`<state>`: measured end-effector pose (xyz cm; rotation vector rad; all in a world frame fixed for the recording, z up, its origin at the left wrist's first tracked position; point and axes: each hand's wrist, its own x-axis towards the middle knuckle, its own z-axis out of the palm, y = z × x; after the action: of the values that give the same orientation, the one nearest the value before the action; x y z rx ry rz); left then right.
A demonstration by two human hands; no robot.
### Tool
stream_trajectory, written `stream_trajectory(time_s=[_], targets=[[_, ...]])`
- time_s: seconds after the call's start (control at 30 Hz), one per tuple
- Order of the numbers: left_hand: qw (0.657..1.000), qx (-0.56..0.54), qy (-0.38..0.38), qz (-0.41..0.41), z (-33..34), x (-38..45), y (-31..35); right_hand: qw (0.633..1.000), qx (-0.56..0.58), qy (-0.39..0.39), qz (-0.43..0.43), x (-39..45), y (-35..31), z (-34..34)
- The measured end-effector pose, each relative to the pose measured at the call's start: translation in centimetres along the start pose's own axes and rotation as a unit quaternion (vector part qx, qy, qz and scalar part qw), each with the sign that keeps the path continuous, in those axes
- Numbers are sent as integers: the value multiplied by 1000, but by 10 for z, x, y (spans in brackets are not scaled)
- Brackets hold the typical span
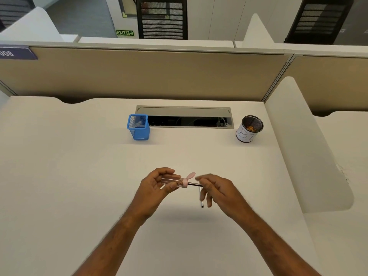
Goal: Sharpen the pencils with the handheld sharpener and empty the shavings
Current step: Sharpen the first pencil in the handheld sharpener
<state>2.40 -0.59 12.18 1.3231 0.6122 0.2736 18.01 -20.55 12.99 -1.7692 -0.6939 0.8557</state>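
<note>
Sharpening is under way: the left hand (157,185) is gripping the sharpener (175,181) while the right hand (214,189) is pinching a pencil (193,184) entering it. Beyond the sharpener, the black cup (250,128) is already holding shavings; another pencil (201,198) is waiting.

Counted: two hands (157,184) (215,188), one sharpener (175,181), two pencils (194,184) (201,198), one blue mesh holder (138,127), one round mesh cup (250,129).

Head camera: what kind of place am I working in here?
Most likely an open-plan office cubicle: a white desk fenced by a tan partition panel, a cable tray set into the desktop, and mesh office chairs at the next desks.
</note>
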Motion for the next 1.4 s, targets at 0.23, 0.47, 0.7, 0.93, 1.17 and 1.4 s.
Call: stream_trajectory(time_s=[0.23,0.47,0.7,0.93,1.17,1.4], targets=[[1000,22,8,4,4,3,2,992,-90,54,-67,-4,8,-1],[998,58,-17,22,-1,4,8,998,-50,26,-27,-1,3,-1],[992,95,-74,30,-10,3,9,990,45,-108,79,-1,6,-11],[986,106,-128,21,-19,2,9,964,146,-164,150,-5,18,-12],[994,68,-76,35,-32,7,5,953,174,-176,173,-17,36,-18],[1000,-15,4,17,-38,5,-16,969,131,-116,174,-24,57,-18]])
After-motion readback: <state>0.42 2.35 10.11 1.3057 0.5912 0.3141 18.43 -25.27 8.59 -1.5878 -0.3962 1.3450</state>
